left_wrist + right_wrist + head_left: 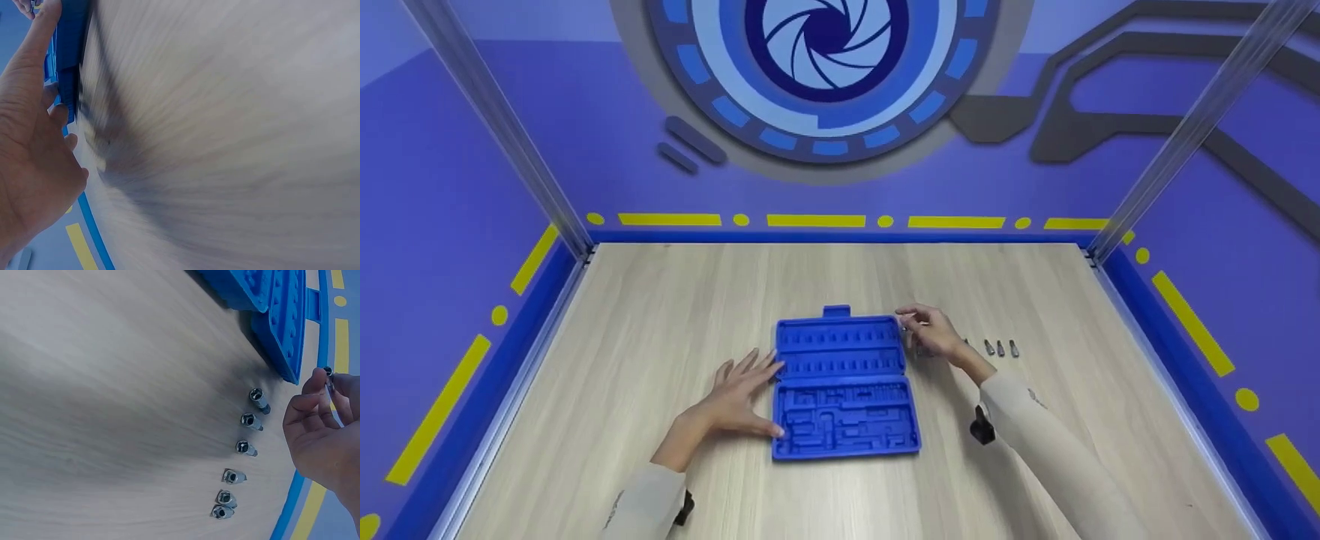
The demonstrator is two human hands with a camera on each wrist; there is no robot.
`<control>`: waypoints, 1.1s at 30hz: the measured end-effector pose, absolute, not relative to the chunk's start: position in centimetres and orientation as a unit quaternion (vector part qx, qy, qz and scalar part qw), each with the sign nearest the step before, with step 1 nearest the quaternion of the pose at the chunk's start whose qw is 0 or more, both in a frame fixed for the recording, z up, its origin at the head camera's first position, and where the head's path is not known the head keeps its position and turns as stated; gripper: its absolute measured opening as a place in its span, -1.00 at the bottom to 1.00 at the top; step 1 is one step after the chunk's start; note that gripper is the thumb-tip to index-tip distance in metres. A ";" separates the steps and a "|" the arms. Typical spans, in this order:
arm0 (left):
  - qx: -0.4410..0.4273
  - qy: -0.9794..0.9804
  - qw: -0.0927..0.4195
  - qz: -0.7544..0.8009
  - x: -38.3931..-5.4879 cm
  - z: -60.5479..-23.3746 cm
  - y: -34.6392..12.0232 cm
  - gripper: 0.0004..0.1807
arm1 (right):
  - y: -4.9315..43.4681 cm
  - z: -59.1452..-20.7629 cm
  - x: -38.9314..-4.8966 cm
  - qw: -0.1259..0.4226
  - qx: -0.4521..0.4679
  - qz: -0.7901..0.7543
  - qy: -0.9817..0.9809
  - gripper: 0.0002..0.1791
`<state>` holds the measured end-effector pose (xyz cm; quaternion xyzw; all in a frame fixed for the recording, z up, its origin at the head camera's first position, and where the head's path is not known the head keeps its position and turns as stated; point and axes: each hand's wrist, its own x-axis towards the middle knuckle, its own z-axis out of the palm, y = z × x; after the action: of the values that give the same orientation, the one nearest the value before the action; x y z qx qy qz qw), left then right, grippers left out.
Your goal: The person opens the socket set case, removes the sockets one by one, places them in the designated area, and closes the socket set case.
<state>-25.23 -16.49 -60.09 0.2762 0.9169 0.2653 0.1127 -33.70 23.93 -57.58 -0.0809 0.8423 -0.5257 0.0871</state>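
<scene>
A blue plastic socket case (846,381) lies unfolded on the wooden table, its moulded slots bare. At its left edge, my left hand (739,397) has spread, fairly straight fingers, with the fingertips by the upper half and the thumb on the lower half's rim. My right hand (934,331) is raised beside the upper right corner. Between its thumb and finger it pinches a small metal socket (328,372), seen in the right wrist view. Below that hand, several similar sockets (245,448) form a row on the table.
Right of my right hand, a few sockets of the row show in the head view, the outermost socket (1014,349) farthest right. Blue-purple panels (840,187) with yellow markings wall the table (675,292) at the back and sides. Metal posts (1185,142) stand at its back corners.
</scene>
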 end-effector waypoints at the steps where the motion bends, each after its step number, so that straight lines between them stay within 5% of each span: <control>1: 0.276 0.917 0.114 0.265 -25.2 -60.1 -16.5 0.35 | 24.0 -57.6 -33.6 0.095 -0.077 -0.528 0.841 -0.63; 15: 0.279 0.916 0.112 0.267 -25.3 -60.2 -16.4 0.35 | 26.4 -56.7 -33.3 0.151 -0.112 -0.524 0.831 -0.43; 33: 0.278 0.918 0.113 0.258 -25.5 -60.4 -16.6 0.36 | 34.5 -55.7 -31.6 0.137 -0.104 -0.479 0.861 -0.42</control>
<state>-25.49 -16.58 -60.44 0.2782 0.9182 0.2582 0.1133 -31.62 34.55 -55.67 -0.1042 0.8609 -0.4788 0.1371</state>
